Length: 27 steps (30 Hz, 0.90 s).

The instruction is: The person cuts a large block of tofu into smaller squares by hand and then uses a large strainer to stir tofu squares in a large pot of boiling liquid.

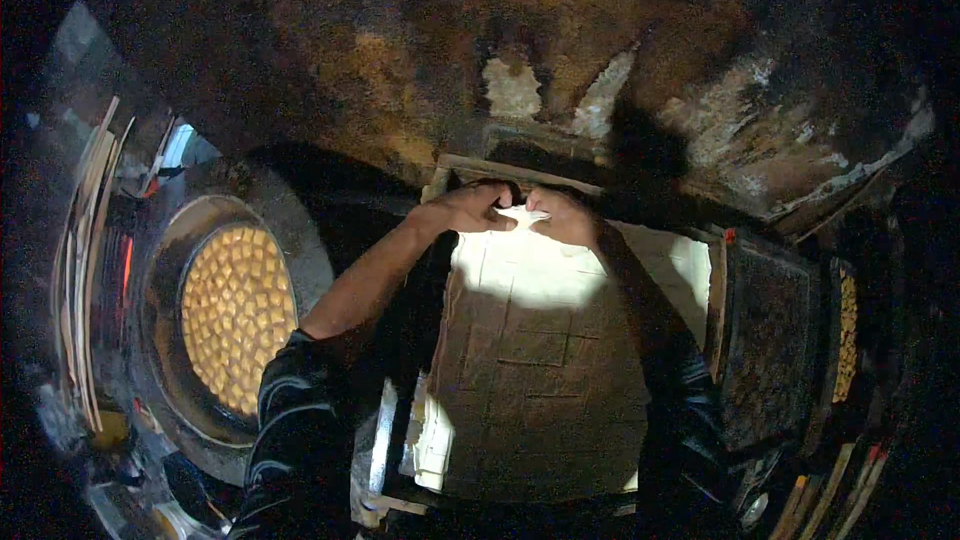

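Observation:
Both of my arms reach forward over a wide white slab (550, 420) with a grid of faint lines on its surface; I cannot tell whether it is bare tofu or covered by cloth. At its far edge, my left hand (478, 208) is closed with the fingers bent inward. Close beside it, my right hand (562, 215) is closed in the same way. Between the fingertips of both hands is a small bunched white piece (523, 217), brightly lit, which seems to rise from the slab. Shadow from my arms hides much of the slab.
On the left, a large round pan (165, 340) holds many golden cubes (240, 320). Long thin sticks (80, 280) stand at the far left. A wooden rail (520, 171) runs behind my hands. A dark board (768, 340) and a narrow container of yellowish pieces (847, 335) lie right.

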Motion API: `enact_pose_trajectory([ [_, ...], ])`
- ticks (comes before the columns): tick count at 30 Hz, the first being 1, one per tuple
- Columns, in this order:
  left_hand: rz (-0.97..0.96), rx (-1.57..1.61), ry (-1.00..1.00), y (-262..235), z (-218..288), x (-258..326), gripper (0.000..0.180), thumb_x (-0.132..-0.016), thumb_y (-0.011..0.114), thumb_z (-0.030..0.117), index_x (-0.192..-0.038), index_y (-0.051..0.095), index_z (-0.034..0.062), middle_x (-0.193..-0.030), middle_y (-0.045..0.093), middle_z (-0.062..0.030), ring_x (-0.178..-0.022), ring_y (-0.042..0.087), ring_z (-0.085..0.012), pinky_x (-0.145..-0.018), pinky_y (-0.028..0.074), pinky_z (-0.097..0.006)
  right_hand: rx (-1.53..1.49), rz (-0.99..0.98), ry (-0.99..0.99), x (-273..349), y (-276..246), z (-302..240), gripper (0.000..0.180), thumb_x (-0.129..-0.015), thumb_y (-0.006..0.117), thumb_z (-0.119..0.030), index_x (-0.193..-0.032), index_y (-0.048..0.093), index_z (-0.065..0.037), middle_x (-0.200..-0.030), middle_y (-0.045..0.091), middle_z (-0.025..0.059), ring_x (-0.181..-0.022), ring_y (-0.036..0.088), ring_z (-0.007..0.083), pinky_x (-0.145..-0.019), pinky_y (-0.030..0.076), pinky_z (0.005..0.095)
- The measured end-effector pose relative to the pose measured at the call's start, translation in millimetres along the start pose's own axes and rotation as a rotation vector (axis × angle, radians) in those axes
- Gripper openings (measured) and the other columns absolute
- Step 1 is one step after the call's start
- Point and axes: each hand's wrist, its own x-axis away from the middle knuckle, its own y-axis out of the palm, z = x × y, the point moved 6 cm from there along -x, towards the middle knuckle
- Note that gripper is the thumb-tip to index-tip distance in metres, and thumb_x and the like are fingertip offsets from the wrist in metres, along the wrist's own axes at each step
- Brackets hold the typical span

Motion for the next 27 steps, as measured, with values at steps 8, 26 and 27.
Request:
enact_pose_trajectory([
  [8,0.108,0.049,0.181,3,15,19,0.043,-0.081,0.068,0.038,-0.098,0.052,0.0020,-0.091,0.056,-0.0106,-0.084,0.054,-0.0203,-0.076,0.046,-0.034,-0.045,-0.146,0.181,6,-19,-40,0.034,-0.074,0.070,-0.006,-0.103,0.052,-0.003,-0.095,0.056,0.0105,-0.092,0.058,0.0212,-0.080,0.047,0.0339],
  [26,0.124,-0.452,-0.014,22,19,51,0.058,-0.084,0.055,0.049,-0.125,0.047,0.0085,-0.090,0.064,-0.0200,-0.080,0.064,-0.0367,-0.075,0.050,-0.048,0.332,-0.188,0.094,30,-9,-81,0.086,-0.066,0.076,-0.033,-0.134,0.036,0.000,-0.126,0.046,0.0231,-0.120,0.042,0.0354,-0.100,0.034,0.0414],
  [27,0.128,-0.441,0.010,20,28,47,0.058,-0.084,0.055,0.050,-0.125,0.048,0.0084,-0.091,0.065,-0.0197,-0.081,0.064,-0.0370,-0.075,0.050,-0.048,0.331,-0.180,0.200,41,-13,-69,0.082,-0.066,0.077,-0.029,-0.132,0.039,0.001,-0.122,0.048,0.0235,-0.115,0.046,0.0359,-0.097,0.037,0.0408],
])
